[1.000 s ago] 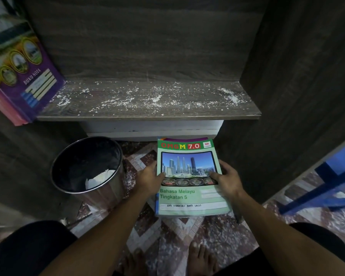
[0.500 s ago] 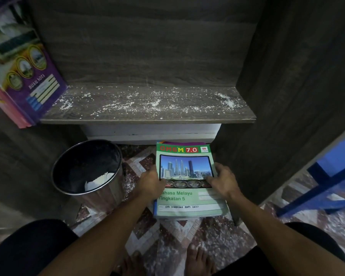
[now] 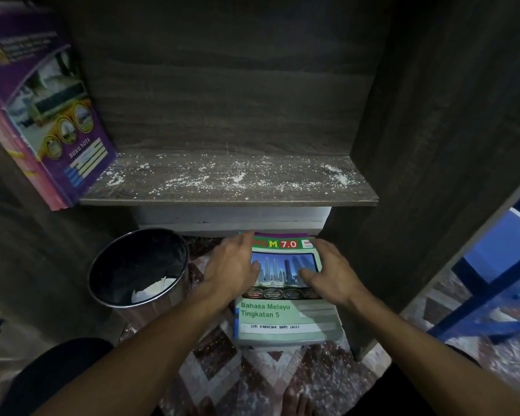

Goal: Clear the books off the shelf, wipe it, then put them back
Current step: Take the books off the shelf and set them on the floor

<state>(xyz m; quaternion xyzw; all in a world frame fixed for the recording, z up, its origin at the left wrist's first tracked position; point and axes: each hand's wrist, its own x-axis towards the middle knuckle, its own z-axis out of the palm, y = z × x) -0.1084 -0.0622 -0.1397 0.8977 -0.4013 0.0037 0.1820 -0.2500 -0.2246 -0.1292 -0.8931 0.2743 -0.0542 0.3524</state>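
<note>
**Books down on the floor, shelf not yet wiped**

Books: a stack with a green "Bahasa Melayu Tingkatan 5" cover on top lies on the tiled floor, below the shelf and just beside a round bin. My left hand lies flat along the stack's left edge, fingers stretched toward its far corner; my right hand lies spread on the cover's right side. Both are open, pressing or steadying, not gripping as far as I can tell.

Shelf board is bare across the middle and dusted with white specks. A purple notebook and pink-edged books behind it lean at the left end.

Judgement: clearing step, nearly done. Next move calls for letting go of the stack, taking down the leaning books, then finding a cloth. None in view.
</note>
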